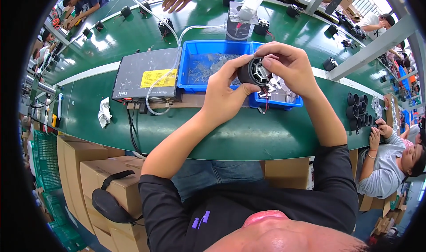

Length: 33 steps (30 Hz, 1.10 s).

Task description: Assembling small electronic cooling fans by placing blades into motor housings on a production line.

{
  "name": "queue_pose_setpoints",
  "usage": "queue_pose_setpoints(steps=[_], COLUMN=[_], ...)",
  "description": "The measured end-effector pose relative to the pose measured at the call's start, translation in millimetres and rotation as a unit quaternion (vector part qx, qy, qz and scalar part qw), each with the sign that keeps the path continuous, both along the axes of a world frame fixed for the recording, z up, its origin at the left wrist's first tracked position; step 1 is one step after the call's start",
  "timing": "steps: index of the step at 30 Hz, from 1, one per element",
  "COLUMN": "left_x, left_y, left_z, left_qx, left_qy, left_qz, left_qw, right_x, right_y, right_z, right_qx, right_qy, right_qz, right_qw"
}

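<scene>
A black cylindrical motor unit (pixel 253 73) with pale metal parts in its open face is held above the bench. My left hand (pixel 224 89) is closed round its left and lower side. My right hand (pixel 287 66) grips it from above and from the right, its fingers closed at the rim. Red and dark wires hang below the unit. Beneath my right hand stands a small blue bin (pixel 284 105) of metal parts. Behind my left hand a larger blue bin (pixel 188 82) holds thin, shiny scraps. My fingers hide part of the unit.
A grey control box (pixel 126 77) with a clear hose stands left of the bins. A crumpled white cloth (pixel 104 113) lies on the green bench (pixel 213 139). Black cylinders (pixel 353 111) are grouped at right, beside a co-worker. Motors stand on the green conveyor (pixel 133 35) beyond, under another person's hand.
</scene>
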<state>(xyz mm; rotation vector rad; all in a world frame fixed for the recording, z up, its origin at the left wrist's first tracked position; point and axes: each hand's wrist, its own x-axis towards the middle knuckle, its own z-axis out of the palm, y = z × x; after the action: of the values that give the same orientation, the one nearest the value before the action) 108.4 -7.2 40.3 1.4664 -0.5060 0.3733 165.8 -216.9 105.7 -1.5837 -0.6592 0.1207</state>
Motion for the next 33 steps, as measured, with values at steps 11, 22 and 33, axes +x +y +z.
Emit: queue_pose_setpoints(steps=[11,22,33], left_x=[-2,7,11], left_y=[-4,6,3], left_z=[-7,8,5], left_qx=[0.051,0.112,0.139], left_qy=[-0.038,-0.235,-0.288], left_qz=[0.091,0.258,0.296], left_qw=[0.994,0.930,0.900], right_x=[-19,-20,-21], right_y=[31,26,19], right_z=[-19,-18,-20], right_qx=[0.112,0.000,-0.033], right_qy=[0.007,-0.257,-0.287], right_qz=[-0.067,-0.138,-0.148], right_qw=[0.991,0.956,0.946])
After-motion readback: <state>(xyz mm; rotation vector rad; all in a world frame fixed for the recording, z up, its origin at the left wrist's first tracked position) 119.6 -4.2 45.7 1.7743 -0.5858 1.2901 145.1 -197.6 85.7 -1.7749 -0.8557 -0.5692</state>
